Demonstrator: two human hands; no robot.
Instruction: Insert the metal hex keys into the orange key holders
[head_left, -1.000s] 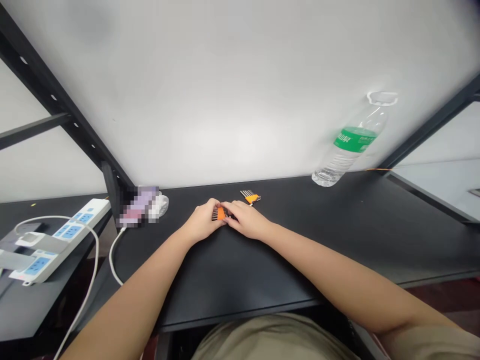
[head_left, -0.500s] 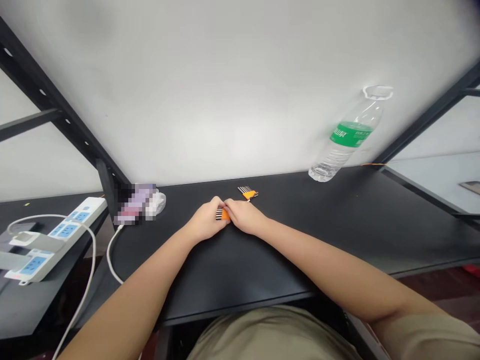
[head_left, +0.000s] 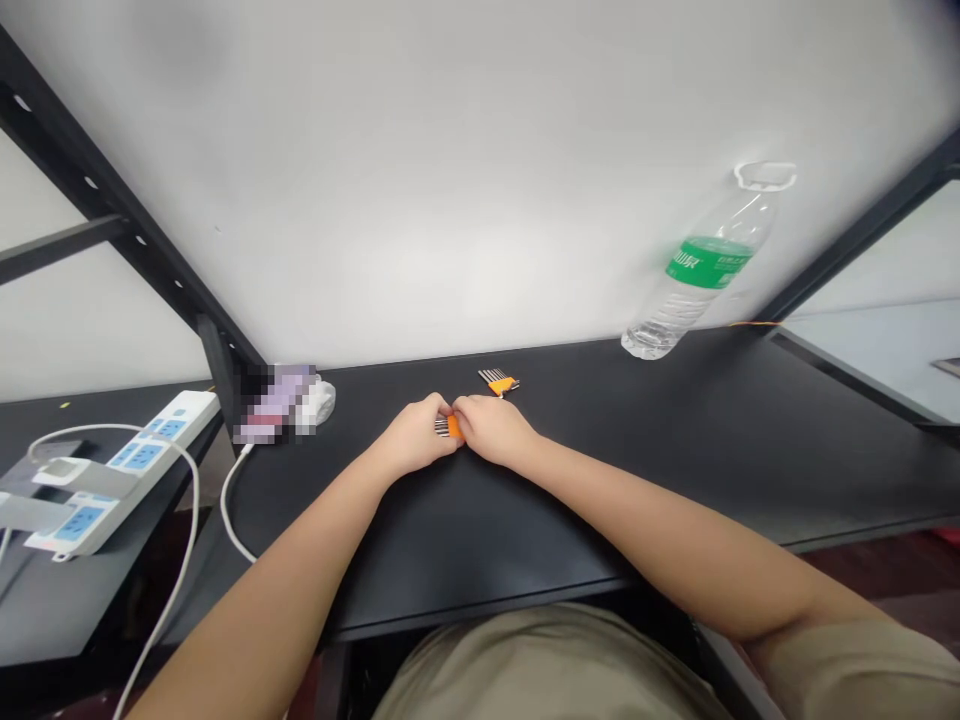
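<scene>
Over the black desk point(head_left: 420, 540), my left hand point(head_left: 411, 435) and my right hand point(head_left: 495, 430) meet around a hex key set point(head_left: 456, 428) in an orange holder. Several metal shafts stick out of the holder towards my left palm. My left fingers are closed about its left part, while the right fingers press on the orange end. The fingertips partly hide the set. Just behind my right hand lies a second orange piece point(head_left: 502, 385) with several metal shafts fanned to the upper left.
A large water bottle point(head_left: 709, 264) with a green label stands at the back right against the white wall. On the left are a white power strip point(head_left: 161, 450), a white cable point(head_left: 196, 500), a blurred-out item point(head_left: 274, 405) and crumpled white plastic point(head_left: 321, 402). Black metal frames rise on both sides.
The view has shifted slightly, so everything sits a little further right. Both hands keep their hold on the hex key set, with little other visible movement.
</scene>
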